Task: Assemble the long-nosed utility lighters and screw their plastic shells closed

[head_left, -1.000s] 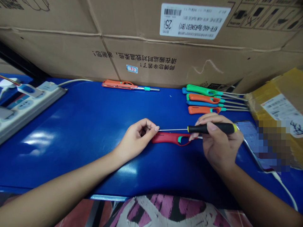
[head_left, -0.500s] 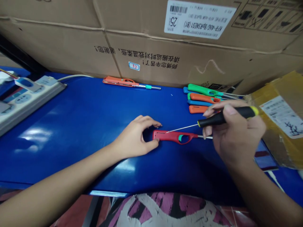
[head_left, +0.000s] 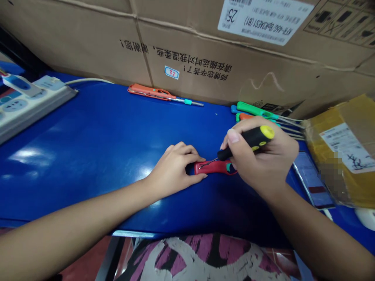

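Note:
A red long-necked gas lighter [head_left: 215,167] lies flat on the blue table, its teal trigger partly showing. My left hand [head_left: 178,166] pinches the lighter's handle end between thumb and fingers. In my right hand [head_left: 263,156] is a screwdriver [head_left: 246,143] with a black and yellow handle, held at a slant. Its thin shaft points down left, and the tip is at the slot near the lighter's left end. The lighter's metal neck is hidden behind my right hand.
An orange lighter [head_left: 152,92] lies by a large cardboard box [head_left: 190,43]. Several lighters, a green one [head_left: 254,109] on top, lie beyond my right hand. A power strip [head_left: 35,99] is at left; a phone [head_left: 313,181] and a taped parcel [head_left: 348,128] are at right.
My right hand has moved left with the screwdriver, now held steeper, its tip shifted toward the lighter's left end. My left thumb and fingers have closed onto the handle. The view has shifted slightly.

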Action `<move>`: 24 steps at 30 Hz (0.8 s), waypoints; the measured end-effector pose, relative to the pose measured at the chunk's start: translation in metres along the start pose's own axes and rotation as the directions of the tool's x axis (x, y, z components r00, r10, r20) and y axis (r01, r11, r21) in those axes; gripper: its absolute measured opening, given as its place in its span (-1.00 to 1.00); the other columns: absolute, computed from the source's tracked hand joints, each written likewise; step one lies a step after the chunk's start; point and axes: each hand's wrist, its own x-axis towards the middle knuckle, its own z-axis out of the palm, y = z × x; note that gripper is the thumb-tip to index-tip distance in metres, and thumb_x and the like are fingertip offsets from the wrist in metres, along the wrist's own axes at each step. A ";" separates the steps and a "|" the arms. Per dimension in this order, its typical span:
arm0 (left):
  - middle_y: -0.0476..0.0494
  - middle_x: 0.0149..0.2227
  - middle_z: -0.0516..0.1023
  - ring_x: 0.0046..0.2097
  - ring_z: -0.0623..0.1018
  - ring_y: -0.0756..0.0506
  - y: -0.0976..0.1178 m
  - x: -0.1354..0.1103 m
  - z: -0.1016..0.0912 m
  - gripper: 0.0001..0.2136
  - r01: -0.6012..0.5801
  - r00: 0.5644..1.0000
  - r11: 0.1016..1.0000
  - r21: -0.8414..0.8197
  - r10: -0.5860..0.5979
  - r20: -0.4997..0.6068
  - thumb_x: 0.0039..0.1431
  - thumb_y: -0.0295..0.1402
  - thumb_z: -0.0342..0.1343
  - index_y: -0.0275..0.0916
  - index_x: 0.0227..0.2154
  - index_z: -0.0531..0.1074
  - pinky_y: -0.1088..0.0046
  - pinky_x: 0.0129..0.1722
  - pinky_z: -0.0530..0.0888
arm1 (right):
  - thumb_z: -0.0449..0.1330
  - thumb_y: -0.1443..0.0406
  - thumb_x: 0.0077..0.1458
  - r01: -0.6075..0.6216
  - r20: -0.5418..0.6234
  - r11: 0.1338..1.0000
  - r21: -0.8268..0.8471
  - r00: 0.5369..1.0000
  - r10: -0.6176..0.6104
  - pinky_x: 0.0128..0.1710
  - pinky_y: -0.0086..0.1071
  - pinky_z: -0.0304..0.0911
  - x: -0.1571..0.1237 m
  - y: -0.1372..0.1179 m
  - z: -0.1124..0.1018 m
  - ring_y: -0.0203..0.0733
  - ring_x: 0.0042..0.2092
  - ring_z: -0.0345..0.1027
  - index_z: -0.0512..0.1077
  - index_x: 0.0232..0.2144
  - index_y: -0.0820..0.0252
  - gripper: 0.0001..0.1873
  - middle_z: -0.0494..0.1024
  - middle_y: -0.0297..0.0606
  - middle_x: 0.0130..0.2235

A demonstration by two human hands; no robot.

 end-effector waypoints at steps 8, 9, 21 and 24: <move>-0.07 -0.14 0.60 -0.11 0.50 -0.18 0.000 -0.001 0.000 -0.74 0.009 1.000 1.000 0.003 -0.009 0.002 0.12 -0.23 0.36 -0.15 -0.14 0.61 0.18 -0.08 0.38 | 0.24 0.30 0.20 0.001 -0.015 1.000 -0.015 1.000 -0.001 -0.54 -0.32 0.24 -0.002 0.005 0.001 -0.33 -0.57 0.27 0.42 -0.49 0.10 -0.80 0.49 -0.38 -0.52; -0.06 -0.14 0.60 -0.11 0.50 -0.18 0.000 -0.001 0.000 -0.74 0.011 1.000 1.000 0.003 -0.011 0.003 0.12 -0.23 0.36 -0.15 -0.14 0.61 0.19 -0.08 0.37 | 0.24 0.31 0.19 -0.002 -0.009 1.000 -0.006 1.000 0.002 -0.53 -0.32 0.24 -0.003 0.006 0.002 -0.33 -0.57 0.28 0.42 -0.49 0.10 -0.80 0.50 -0.38 -0.52; -0.08 -0.14 0.60 -0.12 0.48 -0.18 -0.001 0.000 0.002 -0.77 0.007 1.000 1.000 0.010 -0.008 0.011 0.16 -0.20 0.33 -0.15 -0.16 0.61 0.20 -0.10 0.37 | 0.25 0.33 0.18 0.011 0.084 0.999 0.033 0.996 -0.014 -0.44 -0.30 0.33 -0.004 0.003 0.004 -0.26 -0.49 0.40 0.43 -0.44 0.09 -0.86 0.53 -0.36 -0.48; -0.10 -0.09 0.60 -0.10 0.49 -0.20 -0.002 -0.002 0.003 -0.75 -0.001 1.000 0.999 0.037 0.001 -0.001 0.17 -0.19 0.31 -0.11 -0.12 0.60 0.19 -0.11 0.36 | 0.28 0.34 0.17 0.077 0.108 0.997 0.024 0.991 -0.079 -0.28 -0.27 0.43 -0.002 0.003 0.004 -0.21 -0.35 0.50 0.47 -0.18 0.03 -0.85 0.60 -0.34 -0.31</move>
